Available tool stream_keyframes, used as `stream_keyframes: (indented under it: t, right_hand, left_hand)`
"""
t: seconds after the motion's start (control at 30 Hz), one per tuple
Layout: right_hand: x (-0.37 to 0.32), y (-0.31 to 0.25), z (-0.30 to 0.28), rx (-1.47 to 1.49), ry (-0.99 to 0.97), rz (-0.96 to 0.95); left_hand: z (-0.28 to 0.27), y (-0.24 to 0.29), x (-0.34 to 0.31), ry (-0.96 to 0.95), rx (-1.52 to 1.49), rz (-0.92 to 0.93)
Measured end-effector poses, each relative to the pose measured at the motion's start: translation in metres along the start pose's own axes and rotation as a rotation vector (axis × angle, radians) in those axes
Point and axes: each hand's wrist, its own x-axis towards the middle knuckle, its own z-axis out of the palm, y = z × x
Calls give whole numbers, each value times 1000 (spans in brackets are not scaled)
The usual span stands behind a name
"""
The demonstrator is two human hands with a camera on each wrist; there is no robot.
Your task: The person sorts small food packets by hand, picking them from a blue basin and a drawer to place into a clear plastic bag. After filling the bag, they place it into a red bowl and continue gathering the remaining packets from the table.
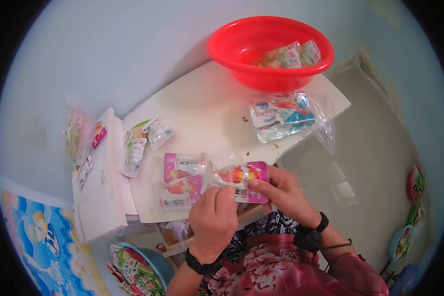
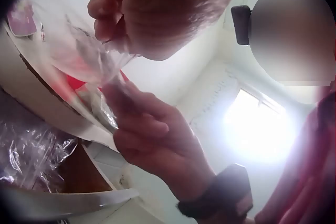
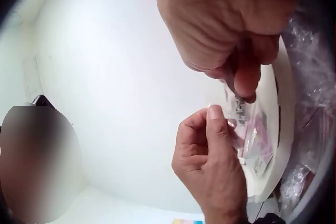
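Observation:
My right hand (image 1: 287, 195) grips the right end of a pink-and-clear snack packet (image 1: 237, 173), thumb on top. Beside it my left hand (image 1: 213, 219), fingers curled, pinches clear plastic film (image 2: 102, 58) at the packet's left side. In the right wrist view the left hand (image 3: 210, 155) has its thumb against the forefinger, just below the right hand (image 3: 231, 24). Two similar pink packets, an upper one (image 1: 182, 165) and a lower one (image 1: 180, 193), lie on the white table (image 1: 202, 118) left of the held one.
A red basin (image 1: 271, 74) holding packets stands at the table's back. Bagged blue packets (image 1: 283, 116) lie at the right edge. Small white-and-green packets (image 1: 135, 148) lie left. Below are an open drawer with clear plastic (image 1: 179, 229) and a blue tub (image 1: 155, 264) of packets.

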Motion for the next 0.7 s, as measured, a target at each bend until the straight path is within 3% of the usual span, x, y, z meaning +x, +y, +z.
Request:
stream_keyframes:
  t: [0.2,0.3,0.4,0.53,0.7]
  right_hand:
    - [47,-1,20,80,-301,167]
    - [68,18,52,254,-136,24]
    - [84,21,46,31,-310,-91]
    - [82,-3,56,-5,-322,-73]
    - [76,7,36,101,-220,28]
  left_hand:
    - [-7,6,3,32,-21,27]
    - [-8,6,2,37,-62,50]
    - [-6,-1,1,45,-132,89]
    - [-8,-10,-2,86,-150,46]
    - [-13,-30,-10,62,-213,-8]
